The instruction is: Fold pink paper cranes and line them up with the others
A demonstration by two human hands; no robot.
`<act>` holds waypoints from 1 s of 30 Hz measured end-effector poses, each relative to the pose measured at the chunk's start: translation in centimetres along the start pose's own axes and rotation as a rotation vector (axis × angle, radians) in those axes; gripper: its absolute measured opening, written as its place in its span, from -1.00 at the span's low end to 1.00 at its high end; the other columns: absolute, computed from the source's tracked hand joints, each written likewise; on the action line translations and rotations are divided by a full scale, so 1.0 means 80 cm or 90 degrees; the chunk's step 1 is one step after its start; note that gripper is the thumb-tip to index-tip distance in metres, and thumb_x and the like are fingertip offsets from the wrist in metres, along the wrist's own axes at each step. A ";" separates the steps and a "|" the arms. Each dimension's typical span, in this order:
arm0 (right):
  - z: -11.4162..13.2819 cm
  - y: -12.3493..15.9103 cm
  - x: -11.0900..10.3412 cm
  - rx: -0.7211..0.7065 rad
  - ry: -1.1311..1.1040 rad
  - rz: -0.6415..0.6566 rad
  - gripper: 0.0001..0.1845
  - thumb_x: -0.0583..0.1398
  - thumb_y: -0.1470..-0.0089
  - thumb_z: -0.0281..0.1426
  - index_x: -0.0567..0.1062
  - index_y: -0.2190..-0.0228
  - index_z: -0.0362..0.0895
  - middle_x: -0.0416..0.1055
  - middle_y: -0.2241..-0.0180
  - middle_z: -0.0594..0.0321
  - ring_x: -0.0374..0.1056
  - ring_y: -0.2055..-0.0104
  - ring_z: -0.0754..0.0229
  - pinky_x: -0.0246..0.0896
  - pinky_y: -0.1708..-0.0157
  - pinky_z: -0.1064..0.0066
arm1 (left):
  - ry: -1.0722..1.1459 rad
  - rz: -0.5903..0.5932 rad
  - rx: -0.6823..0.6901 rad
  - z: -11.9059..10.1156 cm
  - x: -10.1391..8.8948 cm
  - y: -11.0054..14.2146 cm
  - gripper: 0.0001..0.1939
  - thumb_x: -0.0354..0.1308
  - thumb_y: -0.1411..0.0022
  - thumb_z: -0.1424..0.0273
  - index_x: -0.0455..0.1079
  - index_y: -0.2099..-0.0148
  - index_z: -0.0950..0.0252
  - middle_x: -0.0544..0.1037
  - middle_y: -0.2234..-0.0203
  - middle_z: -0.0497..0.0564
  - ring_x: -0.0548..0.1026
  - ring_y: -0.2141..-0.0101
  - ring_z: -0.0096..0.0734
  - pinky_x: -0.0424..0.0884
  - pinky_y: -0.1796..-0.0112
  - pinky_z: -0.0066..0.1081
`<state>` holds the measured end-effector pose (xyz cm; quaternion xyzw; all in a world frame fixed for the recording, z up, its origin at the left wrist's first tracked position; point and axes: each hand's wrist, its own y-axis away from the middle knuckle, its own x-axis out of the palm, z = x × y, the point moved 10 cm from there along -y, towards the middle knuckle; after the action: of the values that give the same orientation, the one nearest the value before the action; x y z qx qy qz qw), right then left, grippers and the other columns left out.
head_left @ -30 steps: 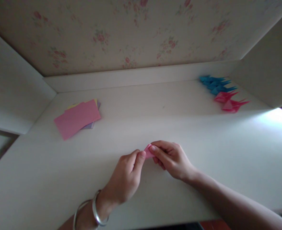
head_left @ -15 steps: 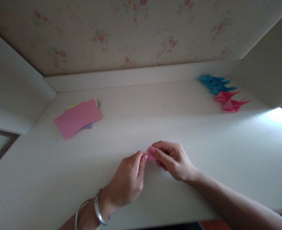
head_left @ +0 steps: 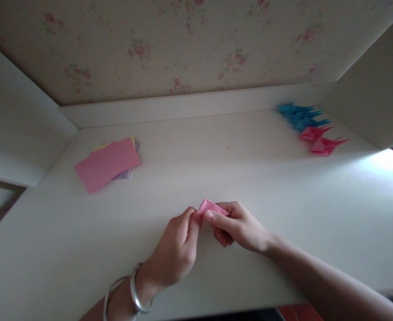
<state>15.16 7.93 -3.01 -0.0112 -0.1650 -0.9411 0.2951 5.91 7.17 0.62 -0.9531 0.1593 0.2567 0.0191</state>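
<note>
At 6 o'clock, the folded pink paper (head_left: 213, 206) is pinched by the left hand (head_left: 174, 247) from 8 o'clock and by the right hand (head_left: 242, 227) from 4 o'clock. Creases are best pressed firmly, with edges aligned and tips uncrushed.

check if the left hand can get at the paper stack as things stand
Probably yes: only white tabletop shows between the left hand and the paper stack, though that hand is holding the folded pink paper.
</note>
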 end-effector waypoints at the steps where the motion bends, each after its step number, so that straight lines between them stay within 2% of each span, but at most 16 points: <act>1: 0.000 0.000 0.001 -0.006 0.003 0.002 -0.40 0.10 -0.18 0.07 0.33 0.62 -0.15 0.26 0.72 0.36 0.06 0.67 0.39 -0.04 0.64 0.50 | -0.004 0.004 -0.003 0.000 0.001 0.000 -0.66 -0.25 -0.47 0.33 0.14 0.38 0.20 0.31 0.57 -0.11 0.29 0.53 -0.41 0.21 0.42 -0.39; 12: -0.002 0.002 0.000 0.014 -0.001 -0.035 -0.39 0.10 -0.19 0.06 0.28 0.66 -0.13 0.19 0.74 0.39 0.01 0.69 0.38 -0.09 0.65 0.48 | -0.005 0.003 0.001 -0.003 0.002 0.001 -0.68 -0.24 -0.48 0.36 0.17 0.36 0.22 0.31 0.54 -0.10 0.31 0.50 -0.41 0.23 0.38 -0.38; 18: 0.010 0.001 -0.009 -0.030 0.028 -0.052 -0.33 0.02 -0.22 0.08 0.28 0.70 -0.14 0.22 0.71 0.33 0.07 0.65 0.36 -0.01 0.59 0.47 | 0.023 -0.034 -0.035 0.008 -0.007 0.002 -0.64 -0.24 -0.49 0.28 0.16 0.38 0.21 0.26 0.58 -0.13 0.25 0.54 -0.42 0.19 0.45 -0.40; 25: 0.011 0.004 -0.019 -0.026 0.022 -0.104 -0.38 0.08 -0.15 0.11 0.22 0.68 -0.10 0.09 0.73 0.42 -0.08 0.67 0.38 -0.18 0.66 0.46 | 0.021 -0.040 -0.033 0.010 -0.006 0.001 -0.62 -0.24 -0.49 0.25 0.17 0.38 0.21 0.28 0.57 -0.13 0.26 0.53 -0.42 0.20 0.43 -0.40; 30: 0.010 0.005 -0.022 -0.027 0.046 -0.111 -0.35 0.06 -0.17 0.11 0.22 0.70 -0.10 0.10 0.73 0.40 -0.05 0.66 0.36 -0.13 0.63 0.44 | 0.039 -0.035 -0.038 0.010 -0.005 -0.001 -0.61 -0.23 -0.48 0.23 0.17 0.40 0.21 0.29 0.58 -0.13 0.26 0.54 -0.42 0.19 0.45 -0.41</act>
<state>16.81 8.85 -2.38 0.0308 -0.1350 -0.9662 0.2174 5.18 7.45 0.11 -0.9646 0.1261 0.2317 -0.0071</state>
